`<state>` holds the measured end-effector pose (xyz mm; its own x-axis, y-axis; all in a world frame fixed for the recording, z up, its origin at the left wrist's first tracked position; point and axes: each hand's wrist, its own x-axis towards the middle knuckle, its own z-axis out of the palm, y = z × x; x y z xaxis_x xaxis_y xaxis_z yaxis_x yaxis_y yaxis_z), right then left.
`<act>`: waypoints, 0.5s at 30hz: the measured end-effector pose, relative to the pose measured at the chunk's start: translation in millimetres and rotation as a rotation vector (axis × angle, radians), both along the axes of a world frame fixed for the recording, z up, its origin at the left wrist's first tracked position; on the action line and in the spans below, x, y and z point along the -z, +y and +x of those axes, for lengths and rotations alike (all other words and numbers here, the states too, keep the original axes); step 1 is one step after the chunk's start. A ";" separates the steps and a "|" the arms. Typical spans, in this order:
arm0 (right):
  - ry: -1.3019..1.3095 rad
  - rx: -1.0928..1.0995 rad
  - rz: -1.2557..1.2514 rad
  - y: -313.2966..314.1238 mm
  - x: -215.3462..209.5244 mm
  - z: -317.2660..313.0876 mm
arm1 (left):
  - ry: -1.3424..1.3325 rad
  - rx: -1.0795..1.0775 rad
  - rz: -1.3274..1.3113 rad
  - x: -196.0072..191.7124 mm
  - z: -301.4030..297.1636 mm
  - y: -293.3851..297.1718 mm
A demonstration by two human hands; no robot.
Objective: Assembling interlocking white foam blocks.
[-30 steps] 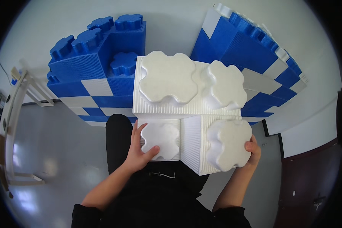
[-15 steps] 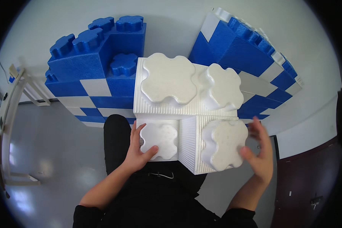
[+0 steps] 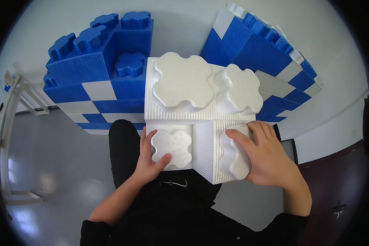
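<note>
In front of my lap stands a stack of large white building blocks with ribbed sides and clover-shaped knobs on top. My left hand grips the block at the lower left, its thumb on the low white knob and its fingers along the left edge. Over the knob at the front right lies my right hand, thumb across its top and fingers wrapped over the far right side. Two larger white knobs rise farther back on the stack.
A stepped wall of blue and white blocks stands behind to the left, another behind to the right. A white table frame is at far left. A dark red door is at lower right.
My right hand has moved left from beside the front right knob and now lies over it. My left hand keeps its hold. The view has shifted slightly.
</note>
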<state>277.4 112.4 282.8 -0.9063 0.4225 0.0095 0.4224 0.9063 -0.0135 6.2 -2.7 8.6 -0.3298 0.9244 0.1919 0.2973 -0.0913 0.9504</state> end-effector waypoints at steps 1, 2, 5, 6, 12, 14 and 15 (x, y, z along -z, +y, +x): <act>-0.018 -0.003 0.004 -0.2 -1.3 0.3 | 0.022 0.002 -0.004 0.1 -0.7 -0.6; -0.020 -0.001 0.007 -2.9 -9.2 1.9 | 0.045 0.004 -0.006 -0.1 -1.6 -0.8; 0.216 0.037 0.010 -24.2 -56.8 12.2 | 0.050 -0.014 -0.007 5.3 -7.0 1.7; 0.378 0.066 0.002 -41.7 -73.0 21.4 | 0.038 -0.012 -0.009 0.7 -5.0 -0.1; 0.243 0.033 -0.011 -54.9 -83.6 14.8 | -0.001 -0.007 -0.015 -5.5 -6.7 4.3; 0.234 0.008 -0.064 -52.1 -66.7 8.2 | -0.232 0.014 0.093 4.0 -3.7 4.6; 0.243 -0.017 -0.068 -51.9 -56.9 -0.1 | -0.464 0.050 0.192 10.6 -3.3 6.5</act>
